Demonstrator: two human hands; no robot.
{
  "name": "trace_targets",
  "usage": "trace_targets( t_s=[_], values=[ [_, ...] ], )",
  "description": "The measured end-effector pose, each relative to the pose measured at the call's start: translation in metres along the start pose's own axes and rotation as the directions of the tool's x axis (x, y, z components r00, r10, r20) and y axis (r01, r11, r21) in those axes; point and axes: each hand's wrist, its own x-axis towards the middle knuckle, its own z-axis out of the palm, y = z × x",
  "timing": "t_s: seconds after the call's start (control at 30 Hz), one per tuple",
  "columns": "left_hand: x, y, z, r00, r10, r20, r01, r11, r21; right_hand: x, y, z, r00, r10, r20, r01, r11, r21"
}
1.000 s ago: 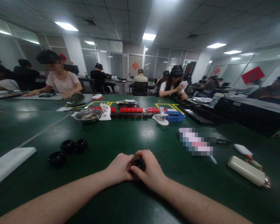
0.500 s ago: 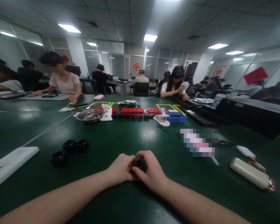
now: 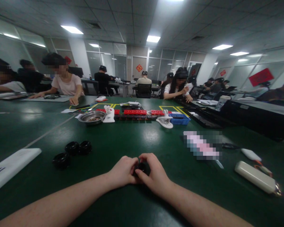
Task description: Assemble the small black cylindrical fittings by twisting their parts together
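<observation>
My forearms come in bare from the bottom corners: left forearm (image 3: 63,197) angled up-right, right forearm (image 3: 201,201) angled up-left. Left hand (image 3: 124,170) just below frame center, fingers curled in, gripping. Right hand (image 3: 157,173) close beside it, fingers arched above, thumb pointing left below. Can't tell if fingertips touch.

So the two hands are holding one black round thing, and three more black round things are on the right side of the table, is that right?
Not quite: the three more black round things are on the left side of the table, as the head view shows. The left hand and right hand are indeed holding one black round thing.
</observation>
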Motion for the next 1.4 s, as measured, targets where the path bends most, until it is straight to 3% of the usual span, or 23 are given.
trace_targets(
  t_s=[0.17, 0.3, 0.43, 0.67, 0.83, 0.93, 1.13, 1.27, 1.4],
  values=[
    [-0.0011, 0.0021, -0.0030, 1.000, 0.000, 0.023, 0.002, 0.998, -0.069, -0.0027, 0.0013, -0.0045, 0.993, -0.117, 0.023, 0.114, 0.989, 0.096],
    [-0.0004, -0.0012, -0.0003, 1.000, -0.005, -0.007, 0.004, 0.999, -0.038, -0.0006, 0.0026, -0.0023, 0.997, -0.033, -0.074, 0.035, 0.999, 0.028],
    [-0.0002, -0.0029, 0.0016, 1.000, -0.008, 0.005, 0.008, 0.999, -0.050, 0.0011, 0.0050, 0.0017, 0.997, 0.043, -0.064, -0.043, 0.999, 0.004],
    [-0.0004, -0.0005, -0.0017, 1.000, 0.005, 0.016, -0.004, 0.998, -0.058, -0.0014, 0.0054, -0.0044, 0.998, -0.059, 0.004, 0.058, 0.991, 0.124],
    [0.0002, -0.0034, 0.0021, 1.000, -0.026, 0.010, 0.026, 1.000, -0.001, -0.0002, 0.0047, 0.0007, 0.997, 0.024, -0.079, -0.020, 0.998, 0.061],
    [0.0005, -0.0030, 0.0025, 1.000, -0.022, 0.008, 0.022, 1.000, 0.000, -0.0004, 0.0064, 0.0036, 0.997, 0.059, -0.047, -0.056, 0.996, 0.064],
    [0.0000, 0.0000, -0.0019, 0.999, 0.010, 0.035, -0.008, 0.998, -0.059, -0.0032, 0.0063, -0.0013, 0.998, -0.060, 0.025, 0.056, 0.988, 0.146],
    [-0.0001, -0.0007, -0.0007, 1.000, -0.016, 0.013, 0.016, 1.000, -0.013, -0.0009, 0.0038, -0.0008, 0.998, 0.019, -0.057, -0.014, 0.997, 0.075],
    [-0.0004, 0.0015, -0.0020, 1.000, -0.016, 0.023, 0.016, 0.999, -0.031, 0.0002, 0.0028, 0.0005, 0.998, 0.061, -0.019, -0.060, 0.997, 0.049]
  ],
)
